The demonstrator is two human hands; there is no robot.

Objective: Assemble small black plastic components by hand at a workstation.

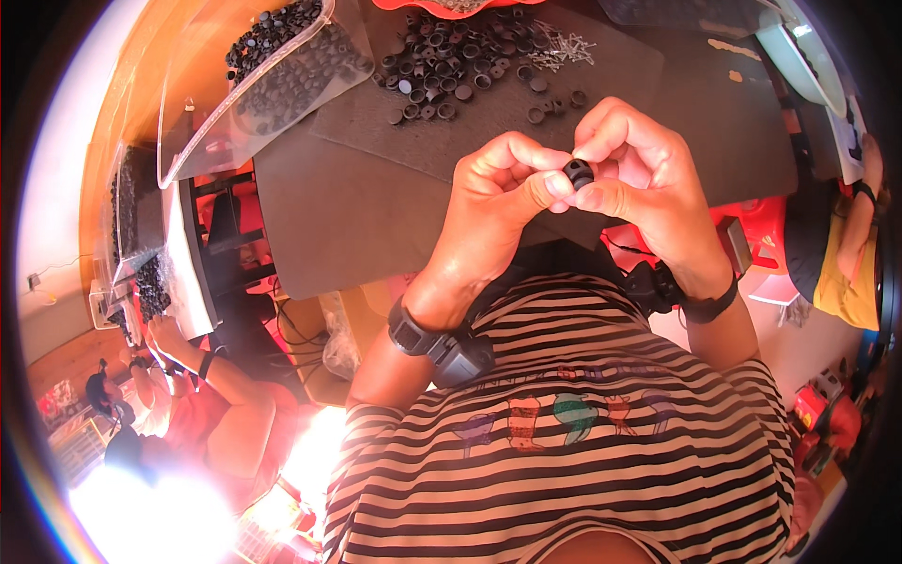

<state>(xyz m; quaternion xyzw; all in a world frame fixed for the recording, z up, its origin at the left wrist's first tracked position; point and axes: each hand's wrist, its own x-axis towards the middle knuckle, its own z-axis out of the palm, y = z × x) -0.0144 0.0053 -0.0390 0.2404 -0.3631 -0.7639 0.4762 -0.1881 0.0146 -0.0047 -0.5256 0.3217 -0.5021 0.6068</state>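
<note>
At 11 o'clock from the middle of the view, a clear, thin-walled plastic tub (202,141) held a heap of dark, rounded pieces (272,38). At 12 o'clock, black caps (442,70) — short, round, many of them hollow cups — lay loose on a matte, dark sheet (362,132) over the bench (315,230), with thin silvery pins (567,49) spilled toward 1 o'clock. Between 12 and 1 o'clock the left hand (489,188) had its fingers nearly together, thumb against forefinger, pinching the left side of a small black part (579,173). That part, between 1 and 2 o'clock, was rounded, with dark openings in its face; it was probably light, stiff plastic, hard to break but apt to roll from a loose grip. Its curved sides seemed the best hold — leaving the openings clear. At 2 o'clock the right hand (658,160) gripped its other side between thumb and forefinger, almost no gap between them.
</note>
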